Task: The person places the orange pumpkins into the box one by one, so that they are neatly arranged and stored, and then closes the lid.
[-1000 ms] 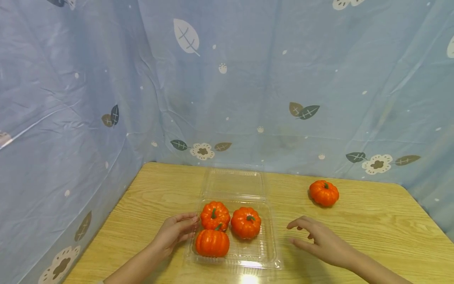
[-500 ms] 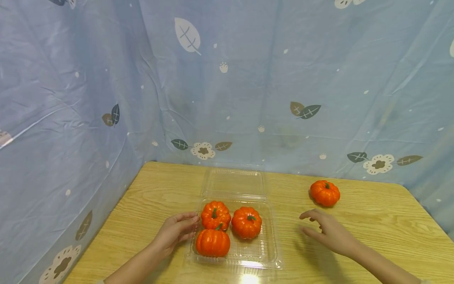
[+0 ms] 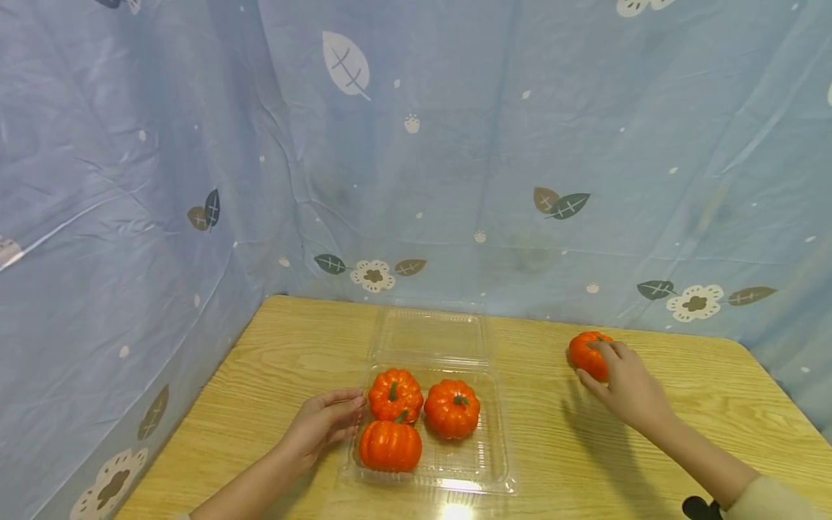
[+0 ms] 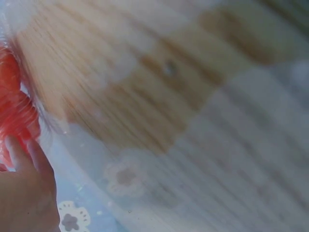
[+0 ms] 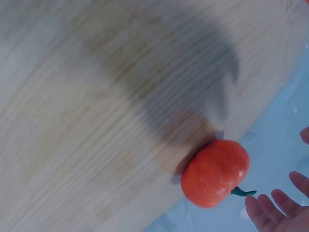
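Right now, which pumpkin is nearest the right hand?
The lone pumpkin on the wooden table, right by the right hand's fingers; the other three pumpkins all sit inside the clear container.

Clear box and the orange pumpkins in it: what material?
Clear box: likely thin plastic, glossy; table shows through, near rim glints.
Orange pumpkins: glossy, probably artificial, plastic or coated foam; even color and bright highlights. Core can't be told.

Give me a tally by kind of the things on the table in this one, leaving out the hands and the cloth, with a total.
Open clear box: 1
Orange pumpkins: 4 (3 in the box, 1 outside it by the right hand)
Total: 5
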`<state>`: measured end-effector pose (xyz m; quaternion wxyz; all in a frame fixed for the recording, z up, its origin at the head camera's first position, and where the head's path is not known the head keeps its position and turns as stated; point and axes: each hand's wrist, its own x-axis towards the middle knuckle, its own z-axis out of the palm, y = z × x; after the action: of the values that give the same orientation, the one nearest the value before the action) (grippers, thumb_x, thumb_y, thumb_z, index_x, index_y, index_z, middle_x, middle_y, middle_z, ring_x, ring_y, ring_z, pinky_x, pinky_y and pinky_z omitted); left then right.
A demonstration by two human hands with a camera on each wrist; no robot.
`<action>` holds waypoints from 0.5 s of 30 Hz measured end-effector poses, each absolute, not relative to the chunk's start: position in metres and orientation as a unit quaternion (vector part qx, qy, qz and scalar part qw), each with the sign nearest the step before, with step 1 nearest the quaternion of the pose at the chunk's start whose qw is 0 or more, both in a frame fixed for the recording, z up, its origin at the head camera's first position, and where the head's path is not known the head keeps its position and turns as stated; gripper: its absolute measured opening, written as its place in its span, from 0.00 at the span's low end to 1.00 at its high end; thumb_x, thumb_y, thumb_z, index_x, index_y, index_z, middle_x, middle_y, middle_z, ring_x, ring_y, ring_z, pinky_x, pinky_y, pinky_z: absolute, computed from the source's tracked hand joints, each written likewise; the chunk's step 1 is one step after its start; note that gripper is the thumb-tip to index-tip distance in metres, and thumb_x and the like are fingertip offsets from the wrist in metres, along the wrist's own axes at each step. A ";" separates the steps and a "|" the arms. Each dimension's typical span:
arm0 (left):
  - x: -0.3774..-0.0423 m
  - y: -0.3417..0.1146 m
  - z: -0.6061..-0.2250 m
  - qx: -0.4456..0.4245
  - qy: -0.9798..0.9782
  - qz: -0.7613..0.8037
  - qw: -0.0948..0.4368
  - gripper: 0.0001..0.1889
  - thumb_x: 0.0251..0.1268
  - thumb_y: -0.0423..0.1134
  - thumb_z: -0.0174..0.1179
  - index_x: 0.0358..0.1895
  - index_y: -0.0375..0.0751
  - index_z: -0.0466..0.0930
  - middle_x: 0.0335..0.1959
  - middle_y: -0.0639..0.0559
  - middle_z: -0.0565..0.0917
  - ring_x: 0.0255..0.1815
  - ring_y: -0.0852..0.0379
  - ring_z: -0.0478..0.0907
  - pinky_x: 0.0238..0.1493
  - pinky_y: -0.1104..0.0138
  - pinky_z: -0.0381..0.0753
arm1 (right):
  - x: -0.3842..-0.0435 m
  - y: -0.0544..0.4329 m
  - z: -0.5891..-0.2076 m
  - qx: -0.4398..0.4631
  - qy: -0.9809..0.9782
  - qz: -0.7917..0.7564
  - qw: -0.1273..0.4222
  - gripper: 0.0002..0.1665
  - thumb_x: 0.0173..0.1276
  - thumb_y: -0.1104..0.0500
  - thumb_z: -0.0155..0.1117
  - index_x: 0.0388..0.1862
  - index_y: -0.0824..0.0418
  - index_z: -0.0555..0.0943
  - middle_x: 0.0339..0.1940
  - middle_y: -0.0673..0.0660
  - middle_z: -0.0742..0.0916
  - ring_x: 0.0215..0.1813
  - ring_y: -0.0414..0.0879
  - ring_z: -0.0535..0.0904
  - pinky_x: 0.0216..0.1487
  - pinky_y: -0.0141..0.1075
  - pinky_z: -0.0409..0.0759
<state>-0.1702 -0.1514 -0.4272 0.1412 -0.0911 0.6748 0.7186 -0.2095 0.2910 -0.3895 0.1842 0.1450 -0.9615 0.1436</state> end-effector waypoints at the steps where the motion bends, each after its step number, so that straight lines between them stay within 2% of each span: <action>1: -0.170 -0.151 -0.427 -0.090 0.674 0.719 0.141 0.27 0.61 0.41 0.60 0.57 0.25 0.69 0.45 0.47 0.82 0.43 0.55 0.79 0.41 0.66 0.82 | -0.212 0.292 -0.389 0.138 -0.963 0.143 0.180 0.28 0.56 0.57 0.68 0.50 0.73 0.73 0.45 0.74 0.77 0.42 0.68 0.74 0.27 0.55 0.79; 15: -0.170 -0.152 -0.428 -0.085 0.676 0.717 0.144 0.27 0.61 0.42 0.60 0.57 0.25 0.68 0.46 0.46 0.82 0.43 0.55 0.79 0.42 0.65 0.82 | -0.234 0.302 -0.389 0.084 -0.982 0.141 0.098 0.34 0.58 0.54 0.64 0.56 0.74 0.67 0.50 0.79 0.71 0.46 0.73 0.70 0.28 0.58 0.77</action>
<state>-0.1701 -0.1522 -0.4275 0.1437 -0.0854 0.6763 0.7174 -0.2337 0.3023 -0.3887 0.0983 0.0841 -0.9816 0.1407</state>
